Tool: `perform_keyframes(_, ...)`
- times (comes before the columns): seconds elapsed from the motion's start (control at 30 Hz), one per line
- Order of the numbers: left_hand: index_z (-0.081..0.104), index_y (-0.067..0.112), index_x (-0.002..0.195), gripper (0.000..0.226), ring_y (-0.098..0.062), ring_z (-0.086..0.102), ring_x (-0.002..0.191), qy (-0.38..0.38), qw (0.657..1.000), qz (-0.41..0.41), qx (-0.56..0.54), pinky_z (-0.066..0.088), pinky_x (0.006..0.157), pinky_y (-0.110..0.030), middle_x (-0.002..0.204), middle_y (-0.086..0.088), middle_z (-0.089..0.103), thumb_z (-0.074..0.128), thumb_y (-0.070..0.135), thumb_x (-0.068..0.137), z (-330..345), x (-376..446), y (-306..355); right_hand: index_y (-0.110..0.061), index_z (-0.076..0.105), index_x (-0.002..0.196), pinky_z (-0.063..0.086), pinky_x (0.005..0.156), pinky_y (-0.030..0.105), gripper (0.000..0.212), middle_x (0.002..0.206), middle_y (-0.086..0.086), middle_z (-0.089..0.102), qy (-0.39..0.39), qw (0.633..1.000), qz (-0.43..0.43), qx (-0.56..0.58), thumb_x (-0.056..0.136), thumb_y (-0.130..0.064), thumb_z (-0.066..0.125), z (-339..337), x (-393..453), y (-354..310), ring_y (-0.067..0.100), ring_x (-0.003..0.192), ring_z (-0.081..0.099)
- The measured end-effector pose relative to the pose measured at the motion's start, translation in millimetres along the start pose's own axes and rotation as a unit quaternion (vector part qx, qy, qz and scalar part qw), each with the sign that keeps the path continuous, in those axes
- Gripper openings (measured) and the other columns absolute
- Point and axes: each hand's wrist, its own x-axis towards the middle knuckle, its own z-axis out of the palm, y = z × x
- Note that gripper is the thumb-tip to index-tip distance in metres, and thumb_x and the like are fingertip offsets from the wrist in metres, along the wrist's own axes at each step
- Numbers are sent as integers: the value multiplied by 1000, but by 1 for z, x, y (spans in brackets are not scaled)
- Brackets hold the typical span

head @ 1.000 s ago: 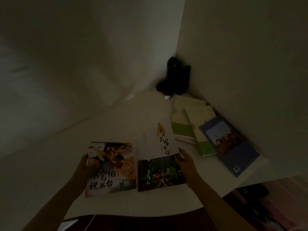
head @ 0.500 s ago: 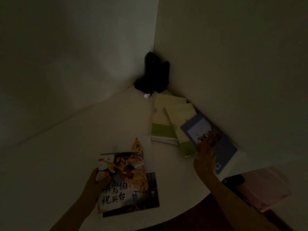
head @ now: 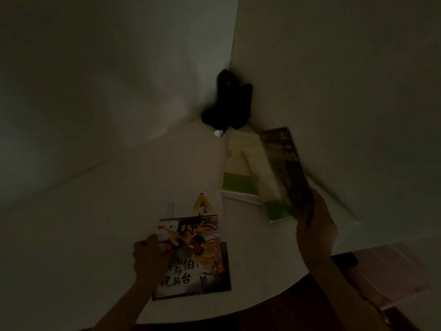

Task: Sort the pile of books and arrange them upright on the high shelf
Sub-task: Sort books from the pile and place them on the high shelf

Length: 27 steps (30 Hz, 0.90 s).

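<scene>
Left hand (head: pixel 149 256): laid on the left edge of the illustrated book (head: pixel 193 254), fingers curled over that edge; whether the book is gripped or merely steadied cannot be told in the dim light. The book is lying flat on the white shelf surface (head: pixel 95 223), long axis running away from the person, stacked on a second flat book (head: pixel 205 204) whose top edge protrudes beyond it.

Centre right: two green-and-cream books (head: pixel 241 168) are lying flat, overlapped, near the right wall. A black object (head: pixel 229 103) is seen in the far corner.

Right hand (head: pixel 315 225): closed round the lower end of a dark-covered book (head: pixel 284 163), which is raised off the surface and tilted, blurred. Its long axis runs from the hand up and away toward the corner, over the green-and-cream books.

Judgement: the held book is nearest to upright and nearest the right wall; standing it there falls to the right hand.
</scene>
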Motion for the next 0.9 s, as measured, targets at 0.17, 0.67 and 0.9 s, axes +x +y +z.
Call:
perform_keyframes(0.17,52,17,112,20,-10,65,82,-70,966,89,-234,49,75,-38,95,-5,61,55,21,92,-27,-8,32,-18,56,122,49,71,7,36,105,-9,61,-124,929,185,295,96,3,42,13,-23,-60,-9,86,59)
perform_keyframes(0.67,46,-2,117,58,-34,49,109,-45,983,49,172,46,85,-40,127,-22,40,58,46,86,-26,17,-11,-3,54,123,41,90,29,30,127,17,53,-275,937,207,57,93,-7,53,87,-45,-21,29,114,52)
perform_keyframes(0.9,59,12,93,21,-30,55,94,-80,987,115,-76,50,84,-40,98,-9,54,59,33,88,8,43,79,-14,16,148,28,107,41,78,152,14,14,-331,909,100,-233,88,-43,56,104,42,27,34,136,22)
